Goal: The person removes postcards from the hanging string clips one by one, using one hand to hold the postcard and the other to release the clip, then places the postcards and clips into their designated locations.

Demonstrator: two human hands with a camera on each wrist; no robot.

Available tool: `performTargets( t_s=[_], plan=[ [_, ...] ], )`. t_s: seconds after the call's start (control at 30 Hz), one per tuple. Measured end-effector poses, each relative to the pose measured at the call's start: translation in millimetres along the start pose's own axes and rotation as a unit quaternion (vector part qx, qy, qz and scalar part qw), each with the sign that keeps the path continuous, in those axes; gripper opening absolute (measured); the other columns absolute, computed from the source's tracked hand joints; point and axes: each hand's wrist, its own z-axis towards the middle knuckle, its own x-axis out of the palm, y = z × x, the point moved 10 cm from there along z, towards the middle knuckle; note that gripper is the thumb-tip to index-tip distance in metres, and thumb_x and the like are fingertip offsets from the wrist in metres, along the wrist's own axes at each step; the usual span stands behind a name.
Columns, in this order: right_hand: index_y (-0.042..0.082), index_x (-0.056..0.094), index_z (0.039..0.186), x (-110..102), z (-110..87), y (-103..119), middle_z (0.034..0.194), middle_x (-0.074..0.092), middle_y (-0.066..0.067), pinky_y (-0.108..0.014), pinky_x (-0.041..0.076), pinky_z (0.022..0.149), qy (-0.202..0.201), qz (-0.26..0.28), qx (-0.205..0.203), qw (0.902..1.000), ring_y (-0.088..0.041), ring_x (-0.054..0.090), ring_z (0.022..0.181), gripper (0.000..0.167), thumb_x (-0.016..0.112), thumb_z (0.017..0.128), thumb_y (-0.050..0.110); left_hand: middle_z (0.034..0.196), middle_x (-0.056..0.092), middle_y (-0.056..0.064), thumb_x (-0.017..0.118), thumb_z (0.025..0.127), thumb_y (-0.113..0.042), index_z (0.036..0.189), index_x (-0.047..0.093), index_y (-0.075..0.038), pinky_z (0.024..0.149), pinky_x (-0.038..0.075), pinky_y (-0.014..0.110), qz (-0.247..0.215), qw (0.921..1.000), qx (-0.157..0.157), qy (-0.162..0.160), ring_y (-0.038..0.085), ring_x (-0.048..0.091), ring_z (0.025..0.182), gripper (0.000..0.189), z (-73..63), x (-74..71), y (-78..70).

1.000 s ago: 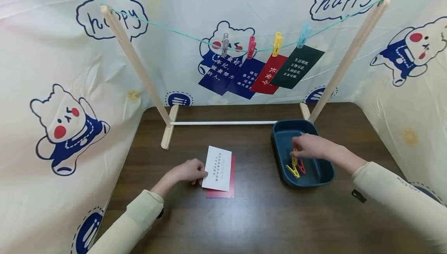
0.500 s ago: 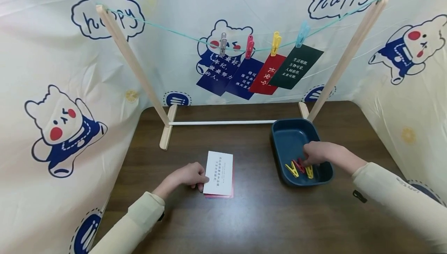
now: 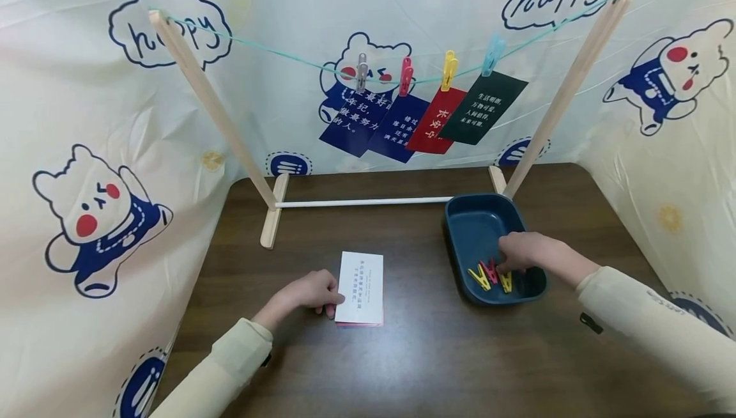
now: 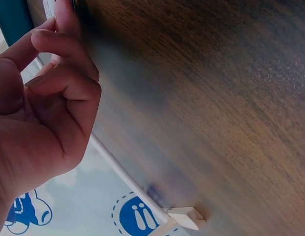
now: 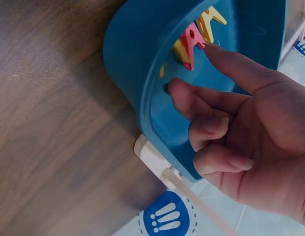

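Observation:
My left hand (image 3: 313, 291) pinches the left edge of a white card (image 3: 362, 287) with printed lettering, on top of a small stack with a pink card edge (image 3: 359, 325) showing below. In the left wrist view the left hand (image 4: 54, 93) has thumb and forefinger at the card's edge. Reaching into a dark blue tray (image 3: 457, 252), my right hand (image 3: 520, 250) is beside several small clothespins. In the right wrist view the right hand (image 5: 240, 123) has its thumb and forefinger apart, the thumb by a pink clothespin (image 5: 192, 42) near a yellow clothespin (image 5: 207, 22).
Behind stands a wooden frame (image 3: 213, 108) with a green string (image 3: 276, 52) strung across. Two blue cards (image 3: 356, 127), a red card (image 3: 435, 125) and a dark green card (image 3: 483, 111) hang from it by clothespins. A white rod (image 3: 362, 202) joins the frame's feet.
The white card has straightened and now covers most of the stack. One second ago my right hand was farther back over the tray, by a yellow clothespin that now lies nearer its right side.

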Motion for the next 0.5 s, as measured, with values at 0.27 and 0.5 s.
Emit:
performTargets(
  t_s=[0.27, 0.5],
  plan=[
    [0.012, 0.067, 0.084, -11.4, 5.5, 4.5, 0.066, 0.055, 0.001, -0.025, 0.042, 0.054, -0.057, -0.025, -0.028, 0.9976, -0.012, 0.054, 0.058, 0.028, 0.068, 0.101, 0.034, 0.058, 0.065, 0.002, 0.072, 0.098, -0.015, 0.066, 0.066, -0.006, 0.051, 0.043, 0.024, 0.005, 1.0, -0.007, -0.001, 0.011, 0.052, 0.049, 0.033, 1.1, 2.8, 2.0],
    [0.012, 0.067, 0.088, -9.3, 7.2, 6.1, 0.069, 0.055, 0.0, -0.026, 0.043, 0.056, -0.065, -0.024, -0.033, 0.997, -0.013, 0.054, 0.061, 0.026, 0.069, 0.101, 0.034, 0.058, 0.064, 0.003, 0.073, 0.097, -0.016, 0.068, 0.068, -0.008, 0.051, 0.042, 0.024, 0.002, 0.9997, -0.023, 0.0, 0.013, 0.054, 0.05, 0.031, 2.3, 8.1, 7.9]
  ],
)
